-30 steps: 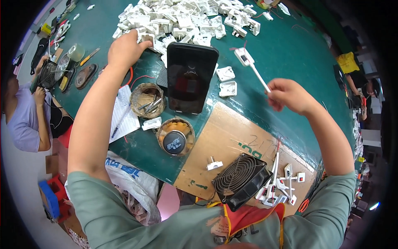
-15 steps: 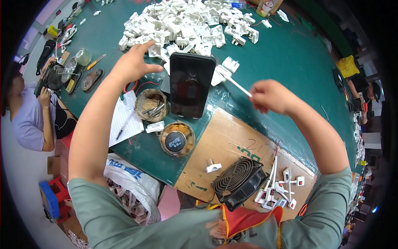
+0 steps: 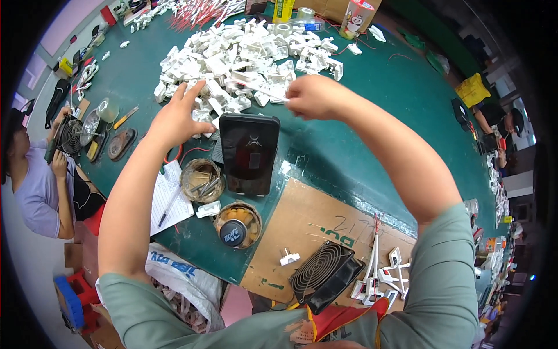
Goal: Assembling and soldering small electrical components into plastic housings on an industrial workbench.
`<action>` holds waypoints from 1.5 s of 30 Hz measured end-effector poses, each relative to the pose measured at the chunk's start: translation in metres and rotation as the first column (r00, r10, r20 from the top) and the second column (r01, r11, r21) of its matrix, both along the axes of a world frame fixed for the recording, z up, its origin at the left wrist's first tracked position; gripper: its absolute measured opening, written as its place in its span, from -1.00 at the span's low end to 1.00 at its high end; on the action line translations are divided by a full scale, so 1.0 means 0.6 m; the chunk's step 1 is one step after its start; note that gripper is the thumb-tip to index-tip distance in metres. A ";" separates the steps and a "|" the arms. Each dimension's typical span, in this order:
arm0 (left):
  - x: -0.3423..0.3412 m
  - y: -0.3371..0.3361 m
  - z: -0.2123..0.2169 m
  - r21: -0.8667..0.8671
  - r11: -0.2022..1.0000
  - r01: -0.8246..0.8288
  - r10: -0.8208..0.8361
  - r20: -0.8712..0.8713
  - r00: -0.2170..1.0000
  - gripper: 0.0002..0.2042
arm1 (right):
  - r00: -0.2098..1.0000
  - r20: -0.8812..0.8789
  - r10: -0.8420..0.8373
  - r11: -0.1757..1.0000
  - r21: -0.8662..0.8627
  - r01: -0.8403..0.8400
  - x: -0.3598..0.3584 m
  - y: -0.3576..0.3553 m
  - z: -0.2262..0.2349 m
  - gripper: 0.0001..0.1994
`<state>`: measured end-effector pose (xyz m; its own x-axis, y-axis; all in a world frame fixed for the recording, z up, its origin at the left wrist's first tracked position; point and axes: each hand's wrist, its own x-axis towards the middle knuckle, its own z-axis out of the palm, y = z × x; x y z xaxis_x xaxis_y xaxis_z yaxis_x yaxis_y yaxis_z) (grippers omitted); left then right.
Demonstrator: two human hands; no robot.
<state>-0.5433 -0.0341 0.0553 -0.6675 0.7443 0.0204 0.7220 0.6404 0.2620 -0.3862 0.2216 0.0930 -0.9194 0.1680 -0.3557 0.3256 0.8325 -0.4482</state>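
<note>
My right hand is closed on a thin white cable, which stretches left over a large heap of white plastic housings. The cable's far end is blurred by motion. At the heap's near left edge, my left hand has its thumb and fingers apart and holds nothing. Between my forearms a black phone stands upright, its screen dark.
Left of the phone are a bowl of metal pins, a round tin with a black lid and a written sheet. A black fan and white cabled parts lie on cardboard. Co-workers sit on both sides.
My right hand has moved left and away from me, carrying the cable over the heap. The white pieces right of the phone have left that spot. The view has tilted farther up the table.
</note>
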 end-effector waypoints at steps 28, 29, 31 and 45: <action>-0.001 0.013 -0.021 -0.041 0.991 0.130 -0.132 -0.059 0.989 -0.05 | 0.804 -0.421 -0.421 0.807 0.231 0.544 -0.146 0.129 -0.149 -0.65; -0.002 0.020 -0.021 -0.040 0.991 0.126 -0.128 -0.060 0.990 -0.05 | 0.805 -0.423 -0.417 0.809 0.231 0.541 -0.151 0.119 -0.145 -0.65; -0.004 0.035 -0.024 -0.104 0.991 0.089 -0.092 -0.024 0.995 0.02 | 0.826 -0.388 -0.410 0.822 0.236 0.518 -0.162 0.098 -0.139 -0.61; -0.092 0.050 -0.064 0.098 0.986 -0.132 0.144 -0.134 0.981 -0.12 | 0.852 -0.509 -0.119 0.948 0.195 0.249 -0.284 -0.035 -0.117 -0.72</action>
<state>-0.5983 -0.0039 0.0167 -0.7494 0.6365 0.1824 0.6620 0.7151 0.2247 -0.5565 0.2007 0.0227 -0.9052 0.3734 0.2030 0.2791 0.8824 -0.3788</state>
